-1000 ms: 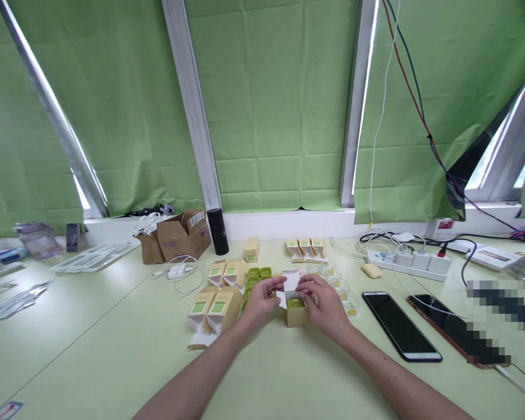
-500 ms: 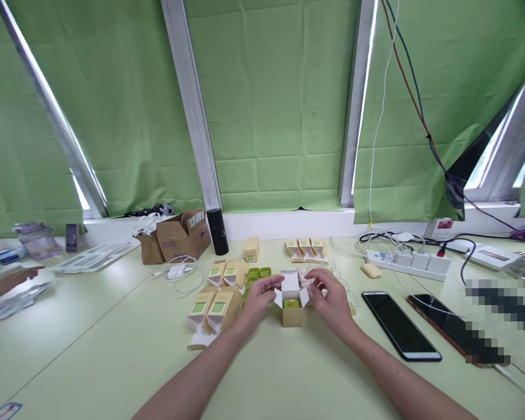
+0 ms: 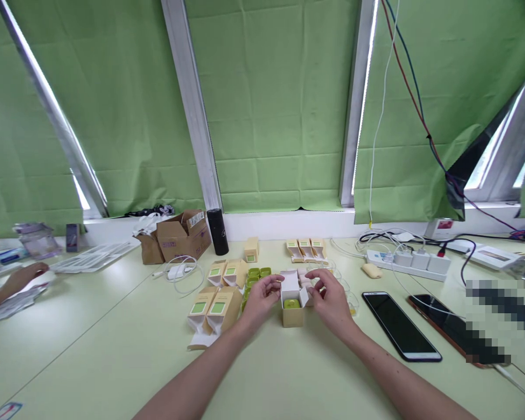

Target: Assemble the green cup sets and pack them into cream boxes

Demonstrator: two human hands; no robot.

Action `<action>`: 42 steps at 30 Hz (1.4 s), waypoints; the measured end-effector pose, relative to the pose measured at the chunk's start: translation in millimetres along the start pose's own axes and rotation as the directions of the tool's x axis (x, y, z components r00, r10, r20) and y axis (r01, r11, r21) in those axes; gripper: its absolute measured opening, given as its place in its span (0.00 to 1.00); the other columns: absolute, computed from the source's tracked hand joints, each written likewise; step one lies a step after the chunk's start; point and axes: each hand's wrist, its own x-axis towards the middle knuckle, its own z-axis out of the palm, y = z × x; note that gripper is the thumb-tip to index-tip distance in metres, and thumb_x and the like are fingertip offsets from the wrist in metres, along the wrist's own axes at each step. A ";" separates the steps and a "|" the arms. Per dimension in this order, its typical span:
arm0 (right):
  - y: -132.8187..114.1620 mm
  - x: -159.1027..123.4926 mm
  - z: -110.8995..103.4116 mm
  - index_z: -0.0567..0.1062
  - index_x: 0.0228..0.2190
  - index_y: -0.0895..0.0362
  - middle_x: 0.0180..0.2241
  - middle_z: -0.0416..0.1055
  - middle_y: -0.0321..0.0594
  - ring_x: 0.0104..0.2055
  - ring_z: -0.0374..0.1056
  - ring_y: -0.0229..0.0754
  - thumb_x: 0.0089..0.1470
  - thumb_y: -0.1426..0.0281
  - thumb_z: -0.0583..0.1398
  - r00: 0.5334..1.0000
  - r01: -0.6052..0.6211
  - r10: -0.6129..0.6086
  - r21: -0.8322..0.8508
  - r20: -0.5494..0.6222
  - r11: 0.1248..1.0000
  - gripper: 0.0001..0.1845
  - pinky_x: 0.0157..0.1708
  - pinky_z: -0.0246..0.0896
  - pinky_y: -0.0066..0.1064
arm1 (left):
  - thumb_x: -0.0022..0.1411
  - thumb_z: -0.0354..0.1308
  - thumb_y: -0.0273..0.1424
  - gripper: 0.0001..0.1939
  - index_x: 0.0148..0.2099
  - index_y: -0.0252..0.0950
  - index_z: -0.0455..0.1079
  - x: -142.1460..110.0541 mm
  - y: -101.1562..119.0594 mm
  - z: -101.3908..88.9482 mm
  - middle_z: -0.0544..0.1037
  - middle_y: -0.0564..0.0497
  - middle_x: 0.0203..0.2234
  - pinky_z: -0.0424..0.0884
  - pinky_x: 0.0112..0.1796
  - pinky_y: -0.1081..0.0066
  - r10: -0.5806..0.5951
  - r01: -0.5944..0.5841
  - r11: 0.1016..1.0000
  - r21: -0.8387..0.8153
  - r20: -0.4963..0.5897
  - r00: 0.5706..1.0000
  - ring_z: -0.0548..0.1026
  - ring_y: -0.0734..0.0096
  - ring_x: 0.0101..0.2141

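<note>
A small tan carton (image 3: 293, 318) with a white inside stands upright on the table in front of me, its lid flap (image 3: 290, 281) raised at the back. In it lies a green, rounded-square item (image 3: 291, 304). My left hand (image 3: 262, 299) is at the carton's left side, fingers bent against its upper edge and lid. On the opposite side my right hand (image 3: 329, 296) has thumb and forefinger at the right side flap (image 3: 305, 297), which leans outward. Behind the left hand are several green square pieces (image 3: 254, 272), and pale pink pieces (image 3: 303, 276) sit behind the carton.
Tan cartons (image 3: 221, 304) lie to the left, more cartons (image 3: 306, 249) at the back. Clear round pieces (image 3: 352, 301) are right of my hand. Further right lie a phone (image 3: 401, 325) and a power strip (image 3: 409, 261). Another person's hand (image 3: 26, 277) is at far left.
The carton's left side flap, which stuck outward before, no longer shows there. My left hand has shifted slightly toward the carton. The other person's hand has moved a little right.
</note>
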 end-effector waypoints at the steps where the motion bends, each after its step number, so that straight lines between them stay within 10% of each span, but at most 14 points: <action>1: -0.1 0.1 0.1 0.75 0.40 0.53 0.44 0.75 0.42 0.31 0.69 0.42 0.55 0.72 0.58 1.000 0.001 -0.001 -0.002 -0.001 1.000 0.11 0.32 0.66 0.36 | 0.52 0.67 0.29 0.19 0.48 0.34 0.75 -0.8 0.5 0.3 0.80 0.45 0.37 0.72 0.43 0.68 -0.002 0.002 1.000 0.000 0.008 1.000 0.78 0.63 0.41; 42: 0.2 -3.4 5.8 0.72 0.43 0.53 0.37 0.69 0.38 0.23 0.65 0.39 0.56 0.68 0.59 0.996 -0.045 0.042 0.027 0.073 0.999 0.12 0.26 0.63 0.34 | 0.58 0.65 0.30 0.21 0.52 0.40 0.63 -6.1 -12.4 7.9 0.77 0.51 0.36 0.63 0.39 0.68 0.022 -0.023 0.982 0.187 0.009 1.000 0.72 0.67 0.36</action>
